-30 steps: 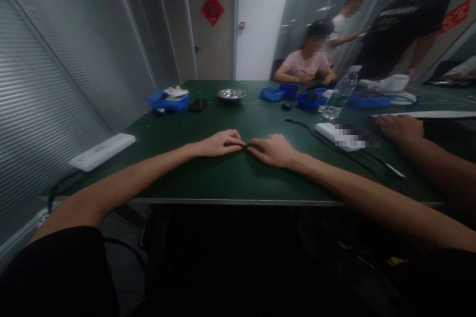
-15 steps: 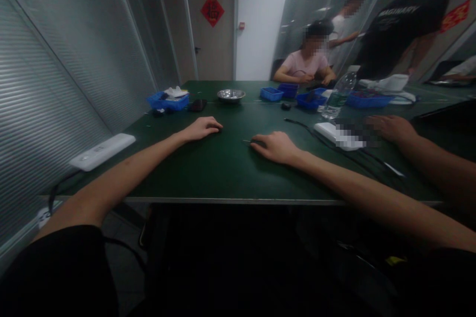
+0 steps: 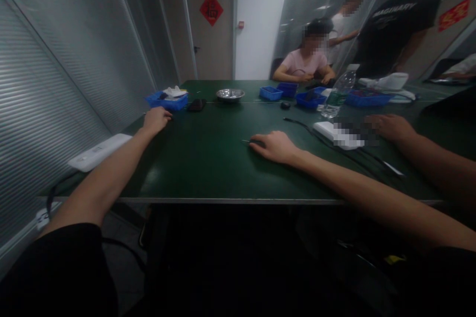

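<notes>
My left hand (image 3: 156, 121) is low over the green table (image 3: 201, 168), just in front of a blue basket (image 3: 169, 102) with white and dark items in it. Its fingers are bent together near small dark things at the basket's front; what they hold, if anything, is hidden. My right hand (image 3: 273, 146) rests on the table right of the middle, closed on a small thin tool with a dark body, whose fine pale tip points left. A black phone-like object (image 3: 197, 105) lies right of the basket, beside a round metal bowl (image 3: 230, 95).
On the right are a water bottle (image 3: 339, 93), a white power strip (image 3: 327, 131) with cables, blue baskets (image 3: 271, 92) and another person's hand (image 3: 390, 126). A white box (image 3: 98, 152) lies at the left edge. People are at the back.
My left hand has moved left and away from me, from the middle of the table to the front of the blue basket. My right hand has stayed in place.
</notes>
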Demonstrator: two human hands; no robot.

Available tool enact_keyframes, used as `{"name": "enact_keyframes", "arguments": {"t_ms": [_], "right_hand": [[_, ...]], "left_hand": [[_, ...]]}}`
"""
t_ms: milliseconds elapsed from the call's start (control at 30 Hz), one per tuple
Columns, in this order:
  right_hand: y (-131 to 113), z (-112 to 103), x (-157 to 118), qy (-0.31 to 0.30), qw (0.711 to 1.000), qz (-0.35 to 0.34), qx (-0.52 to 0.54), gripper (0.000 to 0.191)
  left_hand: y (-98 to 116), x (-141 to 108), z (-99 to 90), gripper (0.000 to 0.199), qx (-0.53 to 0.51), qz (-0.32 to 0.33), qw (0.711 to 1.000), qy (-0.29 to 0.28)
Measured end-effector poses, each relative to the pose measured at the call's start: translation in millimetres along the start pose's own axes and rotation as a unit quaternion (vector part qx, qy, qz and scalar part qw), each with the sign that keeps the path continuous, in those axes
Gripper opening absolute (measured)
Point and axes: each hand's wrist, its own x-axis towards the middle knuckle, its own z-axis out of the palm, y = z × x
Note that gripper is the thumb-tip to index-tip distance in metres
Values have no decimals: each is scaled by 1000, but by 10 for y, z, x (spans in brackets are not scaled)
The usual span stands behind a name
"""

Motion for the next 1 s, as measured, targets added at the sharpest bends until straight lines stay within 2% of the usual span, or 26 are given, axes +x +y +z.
{"name": "enact_keyframes", "arguments": {"t_ms": [167,333,500,633,800,1000], "right_hand": [[-11,-13,-1,0,1000,0,0,52],[-10,-17,6,-8,1000,-1,-2,52],[-12,-29,7,-15,1000,5,7,52],[-19,-37,3,-17,1000,5,12,52],[-13,-20,3,-7,1000,3,7,51],[-13,-34,-1,-9,1000,-1,11,53]], "left_hand": [[15,20,-34,27,-33,-66,997,-1],[-35,96,-50,32,-78,-140,987,-28],[-117,132,-13,31,-139,-191,972,-10],[-100,107,-6,36,-183,-230,956,-11],[-40,44,-53,31,-130,-184,974,-5],[89,-29,-90,29,-143,-116,983,2]]}}
